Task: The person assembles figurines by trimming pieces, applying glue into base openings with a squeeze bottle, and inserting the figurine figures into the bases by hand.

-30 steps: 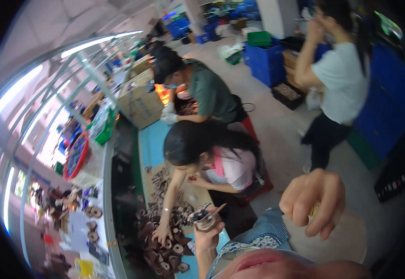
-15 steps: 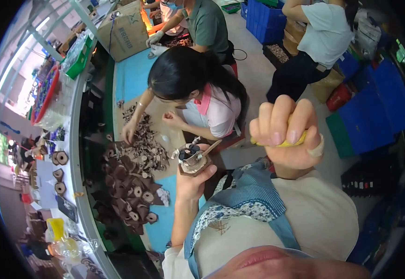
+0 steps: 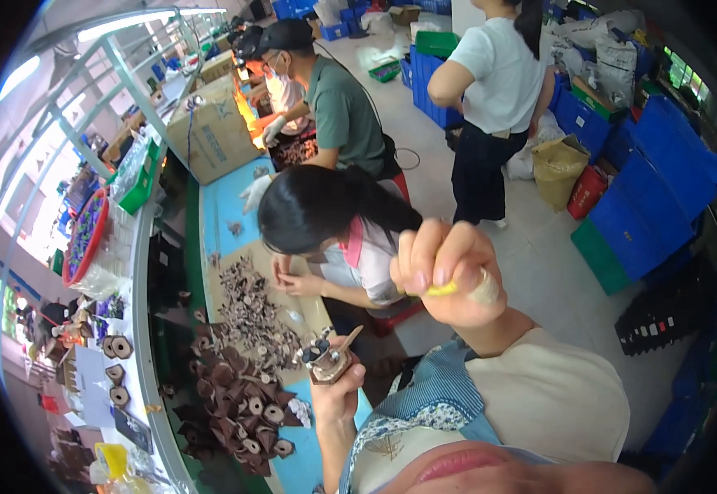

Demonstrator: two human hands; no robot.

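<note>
My left hand (image 3: pixel 335 405) is closed around a small brown craft piece (image 3: pixel 322 367) with a many-sided base, dark round parts and pale bits on top. A thin wooden stick (image 3: pixel 350 339) slants up beside it; whether it is fixed to the piece I cannot tell. Higher and to the right, my right hand (image 3: pixel 447 262) is raised with its fingers curled round something yellow (image 3: pixel 441 289), mostly hidden by the fingers. A pale wrap (image 3: pixel 485 288) covers part of one finger. My hands are apart.
Dark brown cone-like pieces (image 3: pixel 239 403) are heaped on the table left of my left hand, with small brown parts (image 3: pixel 251 300) beyond. A co-worker (image 3: pixel 325 214) sits close ahead. A cardboard box (image 3: pixel 210 136) stands at the table's far end; blue crates (image 3: pixel 655 198) stand right.
The view has tilted up, so the table and both hands sit lower in the picture. My right hand has shifted left, still curled. The seated co-worker's hands have come together.
</note>
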